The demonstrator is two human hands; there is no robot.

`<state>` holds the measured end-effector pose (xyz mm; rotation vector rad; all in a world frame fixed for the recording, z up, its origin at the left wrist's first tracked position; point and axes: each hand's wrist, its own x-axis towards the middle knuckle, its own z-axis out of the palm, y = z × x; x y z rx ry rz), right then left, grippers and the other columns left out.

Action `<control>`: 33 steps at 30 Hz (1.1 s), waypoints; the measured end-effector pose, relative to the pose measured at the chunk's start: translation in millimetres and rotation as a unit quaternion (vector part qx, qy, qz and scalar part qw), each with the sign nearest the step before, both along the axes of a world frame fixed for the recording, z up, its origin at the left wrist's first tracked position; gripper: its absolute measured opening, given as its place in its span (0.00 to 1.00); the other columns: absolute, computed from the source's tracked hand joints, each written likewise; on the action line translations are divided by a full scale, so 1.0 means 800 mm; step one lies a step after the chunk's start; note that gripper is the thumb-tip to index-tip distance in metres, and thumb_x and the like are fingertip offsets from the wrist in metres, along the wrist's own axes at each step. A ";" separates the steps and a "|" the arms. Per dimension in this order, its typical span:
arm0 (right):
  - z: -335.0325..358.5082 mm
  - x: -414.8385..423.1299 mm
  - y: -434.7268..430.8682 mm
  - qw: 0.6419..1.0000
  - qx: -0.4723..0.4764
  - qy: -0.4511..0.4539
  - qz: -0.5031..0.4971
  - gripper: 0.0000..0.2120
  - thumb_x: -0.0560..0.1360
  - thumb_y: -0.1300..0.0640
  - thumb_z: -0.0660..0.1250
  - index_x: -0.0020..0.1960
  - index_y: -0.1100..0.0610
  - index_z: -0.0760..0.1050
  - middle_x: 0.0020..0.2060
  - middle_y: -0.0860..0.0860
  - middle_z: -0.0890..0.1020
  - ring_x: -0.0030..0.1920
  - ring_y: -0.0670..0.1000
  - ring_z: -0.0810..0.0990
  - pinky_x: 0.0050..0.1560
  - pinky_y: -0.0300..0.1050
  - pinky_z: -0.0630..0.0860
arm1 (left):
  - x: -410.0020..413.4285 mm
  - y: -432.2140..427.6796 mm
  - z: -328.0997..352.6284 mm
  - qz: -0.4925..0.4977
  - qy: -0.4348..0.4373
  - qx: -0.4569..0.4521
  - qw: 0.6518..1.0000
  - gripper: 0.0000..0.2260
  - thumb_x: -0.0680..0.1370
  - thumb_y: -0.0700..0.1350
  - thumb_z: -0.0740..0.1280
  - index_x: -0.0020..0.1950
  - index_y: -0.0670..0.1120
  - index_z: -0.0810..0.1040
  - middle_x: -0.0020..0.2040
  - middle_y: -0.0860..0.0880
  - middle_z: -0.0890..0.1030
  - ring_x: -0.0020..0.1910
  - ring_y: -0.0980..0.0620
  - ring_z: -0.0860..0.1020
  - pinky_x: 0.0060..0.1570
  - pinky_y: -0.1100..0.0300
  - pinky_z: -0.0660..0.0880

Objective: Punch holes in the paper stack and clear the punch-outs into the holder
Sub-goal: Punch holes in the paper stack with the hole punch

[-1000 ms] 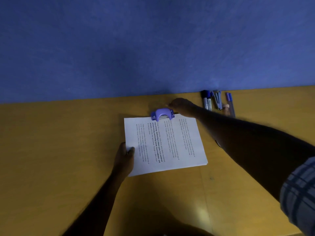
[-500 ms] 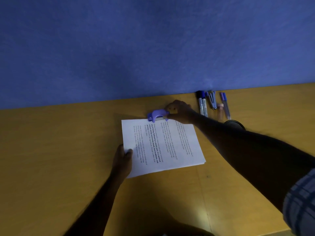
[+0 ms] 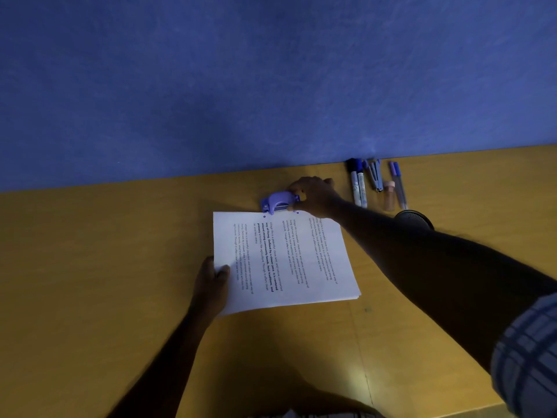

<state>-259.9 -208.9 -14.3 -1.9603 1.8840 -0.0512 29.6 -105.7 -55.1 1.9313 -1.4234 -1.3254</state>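
The paper stack (image 3: 289,257) lies flat near the middle of the table (image 3: 90,251). The left hand (image 3: 212,285) grips its left edge close to the near corner, thumb pressed on top, likely to keep the sheets squared. Along the stack's far edge two small dark holes (image 3: 264,216) show, so punching there looks done. Just beyond that edge the right hand (image 3: 313,194) is curled round the purple hole punch (image 3: 278,201), apparently to carry it toward the dark round holder (image 3: 416,217), half hidden behind the right forearm. Pens (image 3: 358,185) line the table's far edge.
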 end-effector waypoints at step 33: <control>-0.007 0.106 0.363 0.560 0.190 -0.639 -0.492 0.15 0.76 0.55 0.70 0.57 0.65 0.78 0.49 0.63 0.84 0.46 0.58 0.84 0.49 0.52 0.81 | 0.002 0.103 0.005 0.061 0.096 0.025 0.993 0.13 0.80 0.41 0.62 0.63 0.40 0.72 0.56 0.44 0.79 0.54 0.45 0.78 0.54 0.48 0.76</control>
